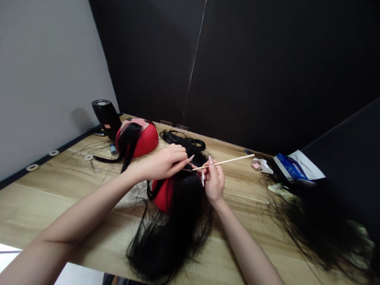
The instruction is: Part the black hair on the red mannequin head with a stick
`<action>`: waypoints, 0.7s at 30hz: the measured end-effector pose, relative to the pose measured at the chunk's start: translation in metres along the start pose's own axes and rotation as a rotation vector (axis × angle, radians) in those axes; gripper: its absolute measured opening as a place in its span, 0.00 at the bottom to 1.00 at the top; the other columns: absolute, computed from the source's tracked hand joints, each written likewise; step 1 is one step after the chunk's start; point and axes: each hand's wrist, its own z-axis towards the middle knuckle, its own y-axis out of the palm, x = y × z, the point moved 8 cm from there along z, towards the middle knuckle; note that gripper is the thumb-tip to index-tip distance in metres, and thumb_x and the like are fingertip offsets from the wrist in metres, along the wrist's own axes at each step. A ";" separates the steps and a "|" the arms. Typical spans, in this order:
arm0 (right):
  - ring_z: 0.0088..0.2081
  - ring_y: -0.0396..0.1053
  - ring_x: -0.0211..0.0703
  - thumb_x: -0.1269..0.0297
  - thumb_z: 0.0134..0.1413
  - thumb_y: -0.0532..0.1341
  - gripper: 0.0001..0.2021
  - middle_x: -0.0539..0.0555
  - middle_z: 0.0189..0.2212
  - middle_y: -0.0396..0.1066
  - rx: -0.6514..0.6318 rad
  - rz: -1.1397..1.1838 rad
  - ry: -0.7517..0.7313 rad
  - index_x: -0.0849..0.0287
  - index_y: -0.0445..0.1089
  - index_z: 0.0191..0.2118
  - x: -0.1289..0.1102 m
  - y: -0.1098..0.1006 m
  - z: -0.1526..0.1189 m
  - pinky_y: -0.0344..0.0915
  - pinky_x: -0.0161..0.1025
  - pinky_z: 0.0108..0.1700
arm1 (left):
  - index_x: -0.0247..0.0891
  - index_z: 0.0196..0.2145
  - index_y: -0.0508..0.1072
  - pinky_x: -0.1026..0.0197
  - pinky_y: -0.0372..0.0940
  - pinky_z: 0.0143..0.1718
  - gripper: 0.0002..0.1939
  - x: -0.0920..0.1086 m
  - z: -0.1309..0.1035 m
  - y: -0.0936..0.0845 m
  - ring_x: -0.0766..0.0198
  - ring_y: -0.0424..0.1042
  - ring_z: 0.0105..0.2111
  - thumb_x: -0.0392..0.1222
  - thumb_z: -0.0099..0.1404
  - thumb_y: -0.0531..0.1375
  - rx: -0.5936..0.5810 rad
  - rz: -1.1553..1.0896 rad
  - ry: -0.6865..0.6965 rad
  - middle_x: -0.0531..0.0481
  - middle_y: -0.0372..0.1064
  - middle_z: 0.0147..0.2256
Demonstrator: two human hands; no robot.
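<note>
A long black wig (185,209) lies over a red dome-shaped wig block (162,196) on the table in front of me. In my right hand (214,180) is a thin wooden stick (234,160), pinched between thumb and fingers, its lower tip down at the top of the wig. Small white material shows beside the right fingers; what it is I cannot tell. My left hand (175,160) rests on the top of the wig from the left, fingers bent and pressed together close to the stick's tip. Whatever its fingertips grip is too small to make out.
Back left, a second red wig block (148,140) carries black hair, beside a black cylindrical speaker (106,118). Tape rolls (32,168) lie along the left edge. On the right are a blue tissue pack (289,168), crumpled tissue (264,166) and loose black hair (323,221). Dark panels stand behind.
</note>
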 end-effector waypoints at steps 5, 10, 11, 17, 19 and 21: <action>0.16 0.54 0.29 0.46 0.52 0.63 0.18 0.42 0.16 0.60 -0.001 -0.001 0.000 0.57 0.61 0.30 -0.001 0.000 0.000 0.52 0.28 0.17 | 0.34 0.25 0.66 0.65 0.60 0.36 0.20 0.002 0.000 0.009 0.68 0.63 0.28 0.45 0.72 0.49 -0.008 -0.427 -0.128 0.51 0.63 0.26; 0.16 0.56 0.29 0.46 0.53 0.62 0.18 0.42 0.16 0.60 -0.023 -0.003 0.011 0.57 0.65 0.31 0.001 -0.001 0.001 0.53 0.28 0.17 | 0.34 0.22 0.64 0.66 0.58 0.30 0.24 -0.017 -0.003 0.027 0.70 0.60 0.24 0.53 0.71 0.50 -0.030 -0.672 -0.340 0.53 0.62 0.22; 0.16 0.55 0.29 0.46 0.53 0.62 0.18 0.43 0.16 0.60 -0.031 -0.009 0.009 0.58 0.66 0.31 0.002 -0.001 0.002 0.53 0.28 0.17 | 0.34 0.23 0.65 0.66 0.57 0.30 0.25 -0.020 -0.004 0.029 0.70 0.59 0.24 0.54 0.70 0.50 -0.035 -0.682 -0.360 0.54 0.61 0.22; 0.15 0.55 0.28 0.47 0.54 0.63 0.18 0.41 0.14 0.58 -0.085 -0.058 0.009 0.58 0.65 0.29 0.001 0.002 0.005 0.57 0.28 0.19 | 0.34 0.23 0.65 0.66 0.58 0.30 0.25 -0.025 -0.003 0.031 0.70 0.59 0.24 0.56 0.69 0.50 -0.058 -0.646 -0.392 0.54 0.60 0.22; 0.15 0.54 0.28 0.47 0.53 0.64 0.18 0.40 0.14 0.58 -0.080 -0.063 0.026 0.58 0.64 0.29 0.001 0.003 0.005 0.59 0.28 0.19 | 0.34 0.23 0.65 0.66 0.58 0.30 0.25 -0.024 -0.003 0.030 0.70 0.59 0.25 0.56 0.69 0.50 -0.059 -0.629 -0.391 0.54 0.61 0.22; 0.15 0.55 0.28 0.47 0.52 0.64 0.19 0.40 0.13 0.57 -0.071 -0.067 0.034 0.58 0.63 0.29 0.000 0.003 0.005 0.62 0.29 0.21 | 0.34 0.23 0.65 0.66 0.58 0.31 0.25 -0.022 -0.003 0.030 0.70 0.60 0.25 0.55 0.70 0.50 -0.057 -0.626 -0.387 0.54 0.61 0.22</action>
